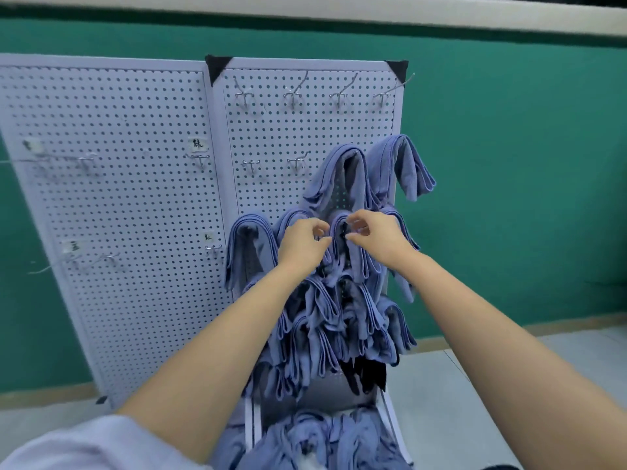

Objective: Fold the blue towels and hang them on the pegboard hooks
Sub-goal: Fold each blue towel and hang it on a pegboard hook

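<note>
Several folded blue towels hang on hooks of the right white pegboard (pixel 305 130), filling its lower half. Both hands are raised at a folded blue towel (pixel 342 245) draped over a hook in the middle row. My left hand (pixel 303 244) pinches the towel's left side. My right hand (pixel 376 235) pinches its right side near the hook. Two larger folded towels (pixel 342 174) hang just above. A heap of loose blue towels (pixel 325 439) lies below at the pegboard's foot.
Bare hooks (pixel 293 96) line the top row of the right pegboard, and two more (pixel 251 166) sit in its second row. The left pegboard (pixel 112 198) carries a few bare hooks and paper labels. A green wall (pixel 509 164) stands behind; the floor is pale tile.
</note>
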Demonstrator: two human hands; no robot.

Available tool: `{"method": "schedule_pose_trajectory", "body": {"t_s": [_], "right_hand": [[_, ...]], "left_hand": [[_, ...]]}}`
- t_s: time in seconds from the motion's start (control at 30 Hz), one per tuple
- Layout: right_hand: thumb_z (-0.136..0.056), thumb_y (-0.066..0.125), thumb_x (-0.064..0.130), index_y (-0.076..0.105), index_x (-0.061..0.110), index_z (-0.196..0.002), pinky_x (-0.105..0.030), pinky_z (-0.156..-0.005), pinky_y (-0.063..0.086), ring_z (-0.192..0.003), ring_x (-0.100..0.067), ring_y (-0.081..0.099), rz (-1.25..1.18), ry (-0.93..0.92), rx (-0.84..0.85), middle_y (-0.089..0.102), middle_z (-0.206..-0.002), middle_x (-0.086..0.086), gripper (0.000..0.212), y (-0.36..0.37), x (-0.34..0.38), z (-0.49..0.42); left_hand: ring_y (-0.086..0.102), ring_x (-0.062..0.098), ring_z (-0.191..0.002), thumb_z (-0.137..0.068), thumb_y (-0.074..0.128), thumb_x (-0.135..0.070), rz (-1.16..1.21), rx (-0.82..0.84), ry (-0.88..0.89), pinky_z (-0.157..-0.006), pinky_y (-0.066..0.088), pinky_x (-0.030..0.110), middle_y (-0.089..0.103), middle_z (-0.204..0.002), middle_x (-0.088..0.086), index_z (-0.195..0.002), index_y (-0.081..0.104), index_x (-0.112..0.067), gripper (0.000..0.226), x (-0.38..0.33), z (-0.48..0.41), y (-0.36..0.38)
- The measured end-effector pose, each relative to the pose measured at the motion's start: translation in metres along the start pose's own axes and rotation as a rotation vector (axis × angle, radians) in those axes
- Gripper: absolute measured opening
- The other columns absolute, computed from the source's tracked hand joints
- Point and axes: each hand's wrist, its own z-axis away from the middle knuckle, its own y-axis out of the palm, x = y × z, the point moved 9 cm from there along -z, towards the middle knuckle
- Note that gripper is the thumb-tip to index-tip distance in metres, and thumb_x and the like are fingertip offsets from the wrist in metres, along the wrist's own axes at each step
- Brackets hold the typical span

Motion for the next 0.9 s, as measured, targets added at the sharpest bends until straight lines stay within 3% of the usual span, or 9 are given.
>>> {"method": "schedule_pose_trajectory", "body": {"t_s": [0.13,0.33,0.57,0.63,0.7,0.77,0.9], "right_hand": [[-0.092,0.062,0.017,0.06,0.009,-0.12,-0.033,-0.094,0.047,-0.097,-0.02,0.058,0.009,0.006,0.092,0.065,-0.112,-0.009,0.029,0.044,-0.005,0.056],[-0.094,0.06,0.018,0.061,0.009,-0.118,-0.038,-0.099,0.046,-0.107,-0.024,0.058,-0.009,0.131,0.274,0.063,-0.117,-0.01,0.026,0.135,-0.038,0.138],[-0.094,0.058,0.012,0.062,0.005,-0.115,-0.032,-0.092,0.046,-0.104,-0.025,0.058,-0.021,0.284,0.474,0.063,-0.116,-0.013,0.022,0.244,-0.091,0.206],[-0.095,0.056,0.011,0.062,0.005,-0.116,-0.032,-0.089,0.047,-0.102,-0.027,0.059,-0.02,0.316,0.526,0.064,-0.115,-0.015,0.023,0.273,-0.106,0.219],[-0.097,0.051,0.01,0.061,0.005,-0.116,-0.036,-0.088,0.047,-0.101,-0.03,0.059,-0.026,0.352,0.584,0.064,-0.114,-0.016,0.023,0.303,-0.119,0.23],[-0.098,0.047,0.01,0.062,0.005,-0.117,-0.041,-0.086,0.049,-0.095,-0.031,0.058,-0.027,0.39,0.636,0.064,-0.113,-0.016,0.024,0.335,-0.133,0.24],[-0.095,0.05,0.01,0.062,0.005,-0.113,-0.042,-0.085,0.052,-0.099,-0.034,0.062,-0.078,0.463,0.73,0.066,-0.109,-0.019,0.022,0.395,-0.156,0.257]], "left_hand": [[0.061,0.015,-0.095,-0.093,0.06,-0.019,0.007,0.022,-0.072,-0.083,0.051,0.032,0.069,-0.105,0.002,-0.106,0.069,-0.017,0.016,0.042,0.052,0.008],[0.057,0.012,-0.088,-0.094,0.058,-0.017,-0.007,0.112,-0.214,-0.077,0.046,0.027,0.068,-0.104,0.0,-0.106,0.07,-0.016,0.017,0.126,0.135,0.04],[0.059,0.018,-0.089,-0.092,0.058,-0.01,0.04,0.254,-0.451,-0.085,0.051,0.033,0.067,-0.097,0.004,-0.1,0.071,-0.01,0.015,0.239,0.219,0.1],[0.056,0.02,-0.078,-0.093,0.055,-0.006,0.029,0.304,-0.51,-0.077,0.051,0.033,0.062,-0.084,0.003,-0.088,0.069,-0.012,0.015,0.27,0.239,0.118],[0.043,0.023,-0.065,-0.091,0.05,0.0,0.001,0.347,-0.578,-0.062,0.041,0.029,0.051,-0.069,0.005,-0.07,0.055,-0.014,0.026,0.304,0.257,0.135],[0.038,0.018,-0.065,-0.086,0.047,0.003,-0.046,0.391,-0.646,-0.06,0.032,0.028,0.047,-0.07,0.005,-0.069,0.048,-0.014,0.024,0.337,0.273,0.151],[0.05,0.023,-0.073,-0.089,0.052,-0.009,-0.12,0.417,-0.756,-0.068,0.041,0.031,0.058,-0.078,0.008,-0.071,0.056,-0.019,0.021,0.393,0.296,0.173]]}}
